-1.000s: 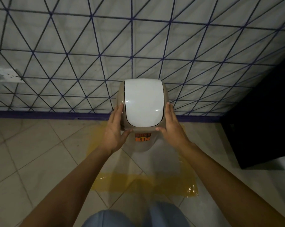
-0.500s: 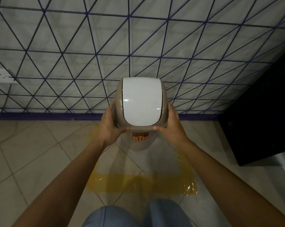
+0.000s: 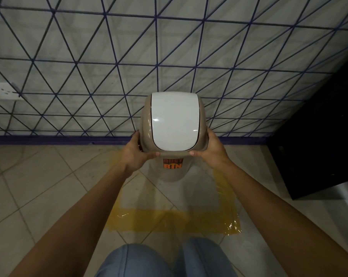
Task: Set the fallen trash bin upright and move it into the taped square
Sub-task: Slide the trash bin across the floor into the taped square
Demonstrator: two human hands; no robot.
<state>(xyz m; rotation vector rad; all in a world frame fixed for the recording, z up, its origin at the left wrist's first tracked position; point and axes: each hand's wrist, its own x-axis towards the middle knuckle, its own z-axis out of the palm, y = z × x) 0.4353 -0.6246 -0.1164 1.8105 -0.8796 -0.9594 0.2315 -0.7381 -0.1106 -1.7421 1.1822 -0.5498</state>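
The trash bin (image 3: 174, 120) is beige with a white swing lid and an orange "DUST BIN" label on its front. It stands upright, seen from above, over the far part of the yellow taped square (image 3: 169, 219) on the tiled floor. My left hand (image 3: 136, 154) grips the lid's left rim and my right hand (image 3: 211, 150) grips its right rim. The bin's base is hidden under its body, so I cannot tell whether it touches the floor.
A tiled wall (image 3: 89, 66) with dark diagonal lines and a purple skirting rises just behind the bin. A black cabinet (image 3: 325, 136) stands at the right, close to the square. My knees (image 3: 165, 258) show at the bottom edge.
Both hands have shifted lower on the lid's rim. The bin has stayed upright over the square and moved little.
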